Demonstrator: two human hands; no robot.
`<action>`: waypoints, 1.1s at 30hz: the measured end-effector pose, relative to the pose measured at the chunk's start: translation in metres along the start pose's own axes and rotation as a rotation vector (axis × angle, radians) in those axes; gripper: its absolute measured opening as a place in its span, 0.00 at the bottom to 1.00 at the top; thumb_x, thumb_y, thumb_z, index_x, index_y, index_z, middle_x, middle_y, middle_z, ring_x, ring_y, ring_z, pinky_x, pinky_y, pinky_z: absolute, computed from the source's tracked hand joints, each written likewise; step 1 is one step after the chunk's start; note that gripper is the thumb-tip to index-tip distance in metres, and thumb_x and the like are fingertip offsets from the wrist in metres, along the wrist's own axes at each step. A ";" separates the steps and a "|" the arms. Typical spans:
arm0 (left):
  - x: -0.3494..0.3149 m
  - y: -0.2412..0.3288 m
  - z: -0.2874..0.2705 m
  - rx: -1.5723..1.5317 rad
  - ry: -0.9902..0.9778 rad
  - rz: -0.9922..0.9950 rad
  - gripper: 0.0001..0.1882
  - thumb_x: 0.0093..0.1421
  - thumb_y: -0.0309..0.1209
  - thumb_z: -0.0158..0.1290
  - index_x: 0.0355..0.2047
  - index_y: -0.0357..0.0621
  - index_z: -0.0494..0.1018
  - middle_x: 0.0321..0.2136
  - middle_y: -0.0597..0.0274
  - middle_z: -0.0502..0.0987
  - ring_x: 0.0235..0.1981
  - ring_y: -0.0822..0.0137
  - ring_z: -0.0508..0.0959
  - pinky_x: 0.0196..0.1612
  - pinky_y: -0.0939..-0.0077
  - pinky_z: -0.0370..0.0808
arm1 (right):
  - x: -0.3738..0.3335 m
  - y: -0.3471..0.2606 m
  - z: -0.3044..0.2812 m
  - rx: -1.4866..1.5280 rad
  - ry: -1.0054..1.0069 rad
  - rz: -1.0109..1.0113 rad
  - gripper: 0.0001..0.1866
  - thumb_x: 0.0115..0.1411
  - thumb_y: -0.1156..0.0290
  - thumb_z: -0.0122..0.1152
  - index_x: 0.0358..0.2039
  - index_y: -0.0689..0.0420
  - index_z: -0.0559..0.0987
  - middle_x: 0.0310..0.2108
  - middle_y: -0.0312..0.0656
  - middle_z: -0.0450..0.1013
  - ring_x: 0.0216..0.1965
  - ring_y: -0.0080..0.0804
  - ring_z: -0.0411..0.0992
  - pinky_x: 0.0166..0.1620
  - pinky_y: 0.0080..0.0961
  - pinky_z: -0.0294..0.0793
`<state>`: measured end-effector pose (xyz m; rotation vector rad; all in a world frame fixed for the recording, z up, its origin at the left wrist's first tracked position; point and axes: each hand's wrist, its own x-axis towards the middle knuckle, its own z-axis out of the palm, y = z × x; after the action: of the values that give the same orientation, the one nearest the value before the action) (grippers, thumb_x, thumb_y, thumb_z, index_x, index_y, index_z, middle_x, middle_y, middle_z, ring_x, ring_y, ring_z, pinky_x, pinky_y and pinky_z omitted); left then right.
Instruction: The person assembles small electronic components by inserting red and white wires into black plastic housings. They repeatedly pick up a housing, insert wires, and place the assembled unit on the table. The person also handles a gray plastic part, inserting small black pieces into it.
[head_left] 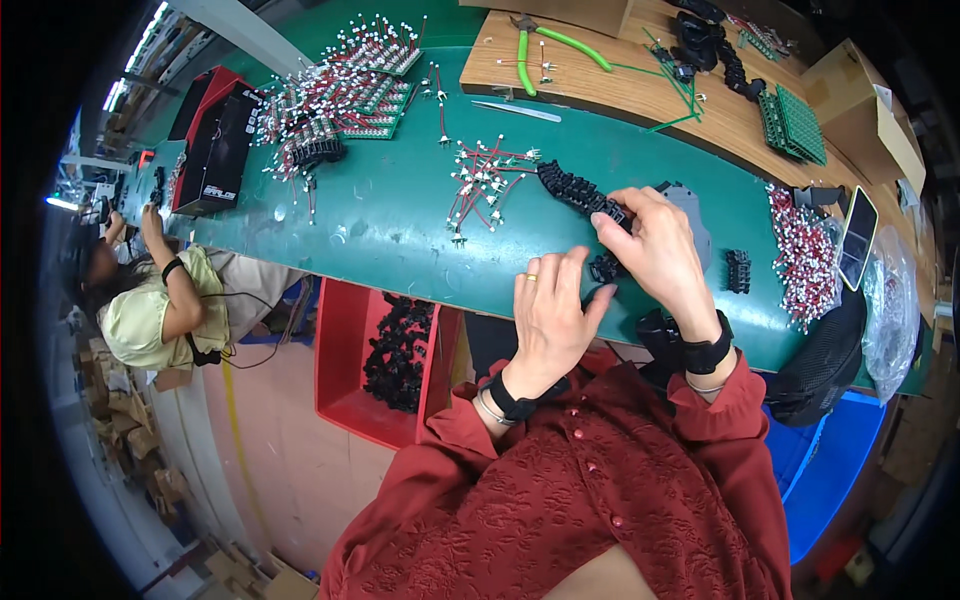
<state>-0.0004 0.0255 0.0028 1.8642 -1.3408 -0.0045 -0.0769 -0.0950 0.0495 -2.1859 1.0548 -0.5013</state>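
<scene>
The right hand (655, 250) curls over the near end of a black connector strip (578, 190), fingertips pinching it against the green tabletop (400, 220). The left hand (552, 310) lies just beside it, fingers loosely bent, touching a small black connector (605, 268) under the right palm. Beyond the left hand's fingers sits a heap of red-and-white wired plugs (485, 180). Below the left wrist, under the tabletop, stands a red bin (345, 360).

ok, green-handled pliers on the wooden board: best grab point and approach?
Take the green-handled pliers by the two handles, from above. They lie flat on the wooden board, handles splayed toward the table's near edge and clear of other parts, jaws pointing away; squeezing both together should give a firm hold.
</scene>
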 end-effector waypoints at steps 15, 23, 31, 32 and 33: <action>-0.005 0.001 -0.003 0.044 -0.087 0.023 0.17 0.37 0.27 0.61 0.29 0.42 0.68 0.29 0.59 0.67 0.32 0.58 0.67 0.32 0.66 0.62 | -0.030 -0.003 0.024 -0.331 0.082 -0.089 0.16 0.54 0.62 0.56 0.41 0.56 0.71 0.31 0.45 0.66 0.30 0.45 0.71 0.28 0.37 0.71; -0.010 0.002 -0.019 0.061 -0.116 0.016 0.15 0.38 0.24 0.61 0.27 0.44 0.68 0.28 0.61 0.68 0.31 0.58 0.68 0.33 0.66 0.62 | -0.014 0.009 0.010 -0.142 0.211 -0.093 0.15 0.53 0.65 0.57 0.38 0.60 0.72 0.30 0.49 0.69 0.28 0.49 0.72 0.28 0.40 0.71; 0.000 -0.023 -0.046 0.406 -0.141 0.088 0.06 0.43 0.24 0.55 0.23 0.45 0.69 0.26 0.60 0.69 0.31 0.58 0.69 0.33 0.65 0.64 | -0.024 -0.006 0.023 -0.358 0.108 -0.111 0.20 0.53 0.58 0.57 0.40 0.60 0.70 0.32 0.46 0.66 0.34 0.42 0.71 0.28 0.36 0.74; 0.006 -0.030 -0.050 0.467 -0.133 0.076 0.06 0.44 0.24 0.55 0.23 0.45 0.69 0.26 0.60 0.69 0.31 0.58 0.69 0.33 0.65 0.64 | -0.024 -0.006 0.022 -0.332 0.105 -0.090 0.22 0.52 0.57 0.58 0.41 0.60 0.70 0.33 0.46 0.66 0.35 0.43 0.71 0.28 0.36 0.73; 0.013 -0.037 -0.053 0.527 -0.126 0.063 0.06 0.44 0.24 0.55 0.24 0.45 0.69 0.26 0.60 0.69 0.31 0.58 0.69 0.33 0.65 0.64 | -0.024 -0.005 0.020 -0.305 0.102 -0.069 0.24 0.51 0.55 0.58 0.42 0.61 0.70 0.33 0.46 0.65 0.35 0.43 0.70 0.28 0.36 0.73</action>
<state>0.0579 0.0511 0.0210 2.2827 -1.5971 0.2949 -0.0768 -0.0651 0.0373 -2.4931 1.1776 -0.5144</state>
